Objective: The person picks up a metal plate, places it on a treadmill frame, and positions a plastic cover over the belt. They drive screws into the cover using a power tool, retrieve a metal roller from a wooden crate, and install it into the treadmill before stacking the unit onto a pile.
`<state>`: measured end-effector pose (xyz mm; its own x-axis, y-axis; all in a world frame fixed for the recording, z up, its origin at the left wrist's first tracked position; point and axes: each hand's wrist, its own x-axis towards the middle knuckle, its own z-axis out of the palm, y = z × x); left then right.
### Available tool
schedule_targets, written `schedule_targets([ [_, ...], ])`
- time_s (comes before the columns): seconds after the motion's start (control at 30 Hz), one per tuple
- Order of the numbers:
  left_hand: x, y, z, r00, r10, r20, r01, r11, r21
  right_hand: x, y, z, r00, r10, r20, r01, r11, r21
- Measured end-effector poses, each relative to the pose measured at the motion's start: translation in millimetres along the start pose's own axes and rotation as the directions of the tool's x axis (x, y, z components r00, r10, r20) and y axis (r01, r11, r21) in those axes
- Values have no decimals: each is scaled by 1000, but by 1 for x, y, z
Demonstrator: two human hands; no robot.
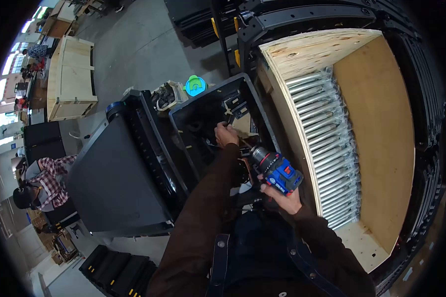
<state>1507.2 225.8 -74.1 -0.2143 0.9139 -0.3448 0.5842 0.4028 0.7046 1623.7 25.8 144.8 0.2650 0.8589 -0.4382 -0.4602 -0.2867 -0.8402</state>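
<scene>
At the far left we see a person in a red plaid shirt [47, 182], bent over and well apart from us. Above, on the grey floor, stands a pale wooden crate [72, 79]. Low in the view lies a row of low black cases [115, 273]. Next comes a large flat black case [115, 183], tilted, with its ribbed edge against an open black plastic bin [203, 116]. Just behind that bin sits a green and blue round object [195, 85].

Our left hand [226, 134], on a brown sleeve, reaches into the bin near its right wall. Its fingers are curled close together at a small dark part [231, 120]. We cannot tell whether they grip the part or only touch it.

Just to the right, and nearer to us, is a blue and black cordless drill [276, 172]. Its nose points up and left toward the left hand. Our right hand [284, 197] is wrapped tightly about the drill's handle, holding it over the dark denim apron, between the bin and the crate on the right.

That is a big open plywood crate [381, 128]. A row of silvery metal tubes [332, 148] in clear wrap is stacked along its left side.
</scene>
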Motion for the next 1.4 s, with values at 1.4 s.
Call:
schedule_targets([
  [1.4, 22, 76, -263, 890, 455, 4, -347, 683, -642, 5, -91, 95, 931, 70, 358, -6, 984, -176],
])
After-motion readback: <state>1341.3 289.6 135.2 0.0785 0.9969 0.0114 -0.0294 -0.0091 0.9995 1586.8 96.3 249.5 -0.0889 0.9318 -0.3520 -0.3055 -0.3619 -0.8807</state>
